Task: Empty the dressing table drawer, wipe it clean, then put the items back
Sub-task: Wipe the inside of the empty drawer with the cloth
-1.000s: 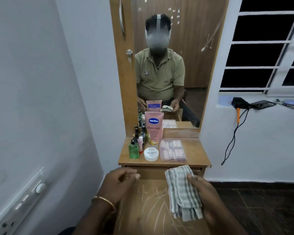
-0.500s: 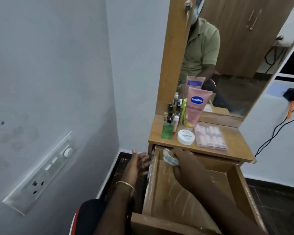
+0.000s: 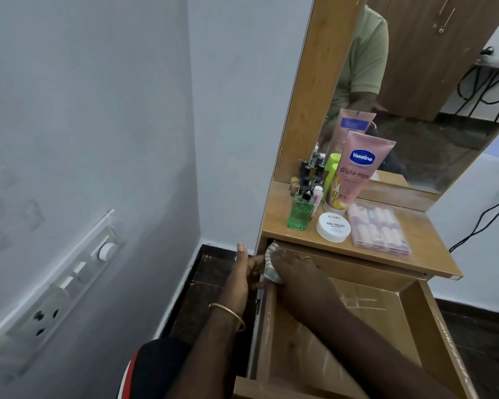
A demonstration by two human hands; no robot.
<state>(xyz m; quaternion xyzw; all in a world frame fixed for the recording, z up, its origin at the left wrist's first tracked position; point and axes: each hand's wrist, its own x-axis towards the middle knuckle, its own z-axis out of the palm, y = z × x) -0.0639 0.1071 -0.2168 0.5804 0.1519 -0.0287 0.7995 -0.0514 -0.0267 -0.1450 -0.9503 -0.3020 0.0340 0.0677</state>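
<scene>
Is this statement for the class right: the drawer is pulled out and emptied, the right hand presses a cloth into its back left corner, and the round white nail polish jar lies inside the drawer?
One detail is wrong. The head view shows the nail polish jar standing on the dressing table top, not inside the drawer. The rest holds: the right hand presses the cloth into the drawer's back left corner.

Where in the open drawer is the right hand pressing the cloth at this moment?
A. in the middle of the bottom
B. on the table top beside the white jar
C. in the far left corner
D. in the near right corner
C: the right hand pushes the cloth into the far left corner of the drawer, just under the table top.
</scene>
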